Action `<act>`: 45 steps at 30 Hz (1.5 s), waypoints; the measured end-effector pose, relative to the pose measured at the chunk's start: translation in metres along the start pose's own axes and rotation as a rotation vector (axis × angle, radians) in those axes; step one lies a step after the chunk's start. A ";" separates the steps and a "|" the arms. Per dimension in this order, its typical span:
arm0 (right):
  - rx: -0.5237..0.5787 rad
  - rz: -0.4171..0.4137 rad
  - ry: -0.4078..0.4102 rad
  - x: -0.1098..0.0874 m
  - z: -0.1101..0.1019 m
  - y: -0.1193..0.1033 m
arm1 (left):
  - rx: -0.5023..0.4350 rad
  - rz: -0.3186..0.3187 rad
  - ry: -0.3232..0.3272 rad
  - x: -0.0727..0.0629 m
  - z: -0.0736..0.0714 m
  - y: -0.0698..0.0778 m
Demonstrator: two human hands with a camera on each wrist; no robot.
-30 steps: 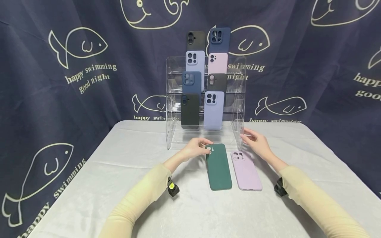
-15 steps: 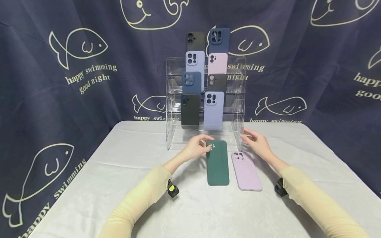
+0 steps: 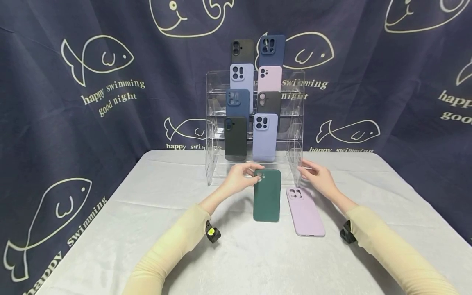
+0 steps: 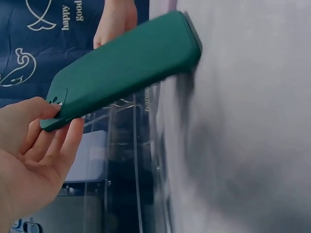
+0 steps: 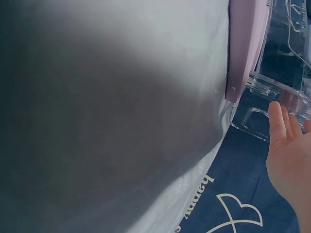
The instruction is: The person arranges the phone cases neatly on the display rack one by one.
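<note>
In the head view my left hand (image 3: 239,179) pinches a dark green phone case (image 3: 267,196) by its camera corner, thumb on the back face and fingers behind. The left wrist view shows the green case (image 4: 126,63) tilted, raised above the table along most of its length. My right hand (image 3: 318,178) has its fingers extended at the right side of a clear acrylic stepped rack (image 3: 217,172), touching its edge. Close to that hand, a lilac phone case (image 3: 307,215) lies flat on the table, camera cutouts toward the rack.
Several phone cases stand in two columns on the rack, including a black case (image 3: 236,141) and a light purple case (image 3: 264,141) at the bottom. A white cloth covers the table (image 3: 250,266). A dark blue fish-print curtain (image 3: 147,110) hangs behind.
The green case has lifted from the table and moved toward the rack, slightly left, with my left hand. My right hand and the lilac case have stayed in place.
</note>
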State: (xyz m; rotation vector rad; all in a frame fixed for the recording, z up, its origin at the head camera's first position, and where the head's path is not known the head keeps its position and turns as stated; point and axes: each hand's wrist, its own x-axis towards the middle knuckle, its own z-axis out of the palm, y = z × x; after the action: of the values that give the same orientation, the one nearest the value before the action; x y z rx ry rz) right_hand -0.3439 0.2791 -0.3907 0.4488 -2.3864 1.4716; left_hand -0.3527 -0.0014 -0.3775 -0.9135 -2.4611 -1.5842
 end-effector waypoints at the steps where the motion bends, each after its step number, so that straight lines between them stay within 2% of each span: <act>1: -0.002 -0.001 0.000 0.000 0.000 0.000 | 0.037 0.023 0.017 0.001 -0.001 0.001; 5: -0.006 0.002 0.001 0.000 0.000 0.000 | 0.133 0.114 0.088 0.006 -0.009 0.008; 9: 0.013 0.008 -0.004 0.000 -0.001 0.003 | 0.130 0.176 0.141 0.013 -0.017 0.015; 19: 0.028 0.026 -0.004 0.009 -0.003 0.038 | 0.199 0.245 0.270 0.042 -0.031 0.025; 24: 0.020 0.033 0.007 0.008 -0.002 0.036 | 0.179 0.260 0.347 0.056 -0.035 0.024; 31: 0.032 0.028 0.007 0.009 0.000 0.037 | 0.185 0.236 0.419 0.067 -0.033 0.018; 45: 0.031 0.062 0.005 0.010 0.000 0.038 | 0.198 0.224 0.419 0.077 -0.015 -0.008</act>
State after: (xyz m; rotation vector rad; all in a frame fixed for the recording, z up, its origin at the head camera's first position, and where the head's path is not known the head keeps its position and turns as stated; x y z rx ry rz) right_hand -0.3688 0.2944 -0.4164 0.3814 -2.3966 1.5360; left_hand -0.4236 0.0173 -0.3481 -0.7106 -2.0965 -1.2771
